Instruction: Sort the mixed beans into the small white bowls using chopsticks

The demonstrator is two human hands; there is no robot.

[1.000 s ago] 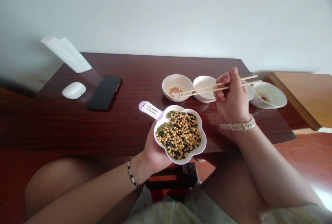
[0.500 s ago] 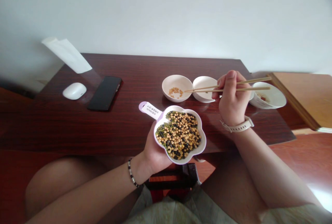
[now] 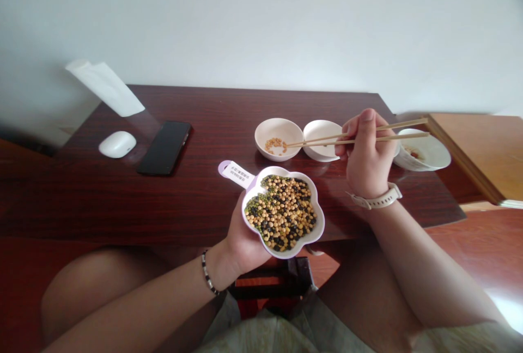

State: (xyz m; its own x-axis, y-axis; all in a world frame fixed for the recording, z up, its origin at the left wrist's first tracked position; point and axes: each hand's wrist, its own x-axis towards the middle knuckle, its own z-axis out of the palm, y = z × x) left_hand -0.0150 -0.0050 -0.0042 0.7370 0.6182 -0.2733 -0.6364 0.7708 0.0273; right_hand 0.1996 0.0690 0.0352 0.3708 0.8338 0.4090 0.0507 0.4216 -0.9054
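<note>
My left hand (image 3: pixel 248 241) is wrapped under a flower-shaped bowl (image 3: pixel 320 222) with a purple rim and a labelled handle, holding it in front of the table. Mixed beans (image 3: pixel 286 211), yellow, black and green, fill the bowl. A pair of wooden chopsticks (image 3: pixel 322 139) is gripped in my right hand (image 3: pixel 369 159), which hovers above the table's right half. Their tips reach over the round white bowl (image 3: pixel 280 124), where some yellow beans (image 3: pixel 274 145) lie. Whether a bean is pinched at the tips is too small to tell. My right hand partly hides a second white bowl (image 3: pixel 321 129).
Farther right stands a third white bowl (image 3: pixel 433 148) with a little something dark inside. To the left lie a black phone (image 3: pixel 164 147), a white mouse-shaped object (image 3: pixel 117 144) and a white packet (image 3: pixel 106 87). A wall (image 3: pixel 253 26) rises behind the dark wooden table (image 3: pixel 212 108).
The chopstick tips have shifted slightly left and down, further over the round white bowl. My left hand and the flower-shaped bowl stay in place.
</note>
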